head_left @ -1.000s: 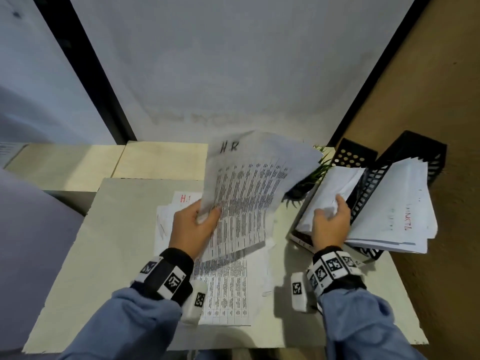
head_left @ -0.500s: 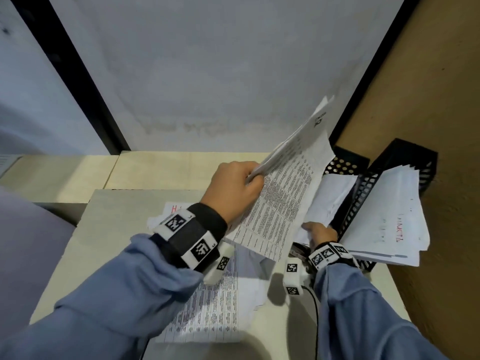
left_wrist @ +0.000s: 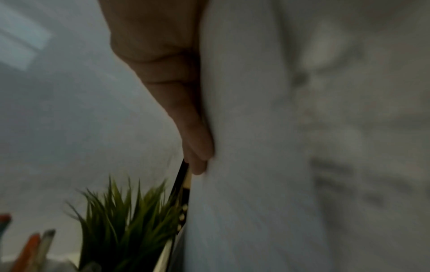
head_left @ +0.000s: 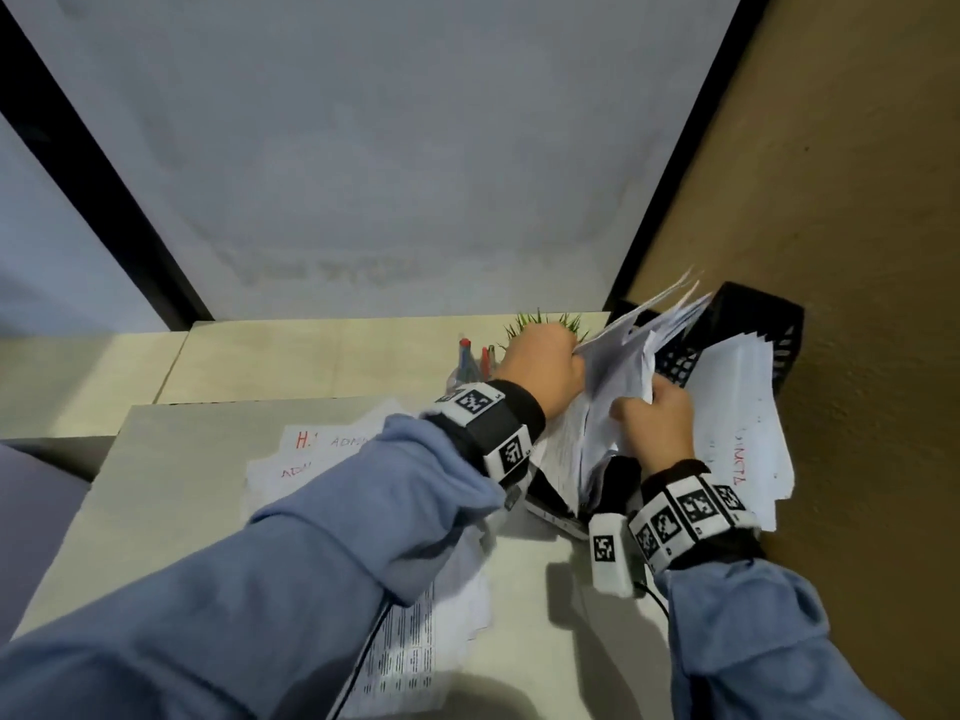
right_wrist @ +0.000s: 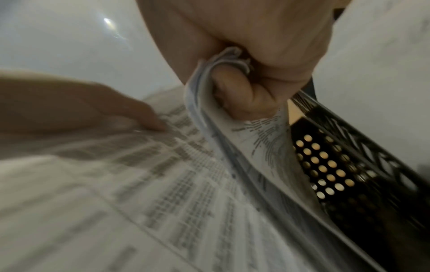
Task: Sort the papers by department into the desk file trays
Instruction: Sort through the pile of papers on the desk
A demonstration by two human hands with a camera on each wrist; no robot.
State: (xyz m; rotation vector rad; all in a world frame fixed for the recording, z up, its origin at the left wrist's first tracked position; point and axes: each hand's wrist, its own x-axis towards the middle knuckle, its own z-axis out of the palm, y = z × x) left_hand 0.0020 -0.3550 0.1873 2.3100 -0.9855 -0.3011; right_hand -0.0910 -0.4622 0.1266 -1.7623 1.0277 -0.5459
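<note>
Fingers [right_wrist: 242, 95] of the right hand [head_left: 657, 426] are curling round filed papers [head_left: 618, 366] in the black mesh tray [head_left: 748, 324]; left hand [head_left: 540, 363] is pinching a printed sheet [right_wrist: 116, 184] just beside it

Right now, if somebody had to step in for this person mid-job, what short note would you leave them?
Left hand: grips a printed sheet, feeding it into the black file trays.
Right hand: pinches back the papers already filed there.
Done: another tray slot holds a stack with red lettering.
Left: seat this sheet, then sort the loose pile on the desk.
</note>
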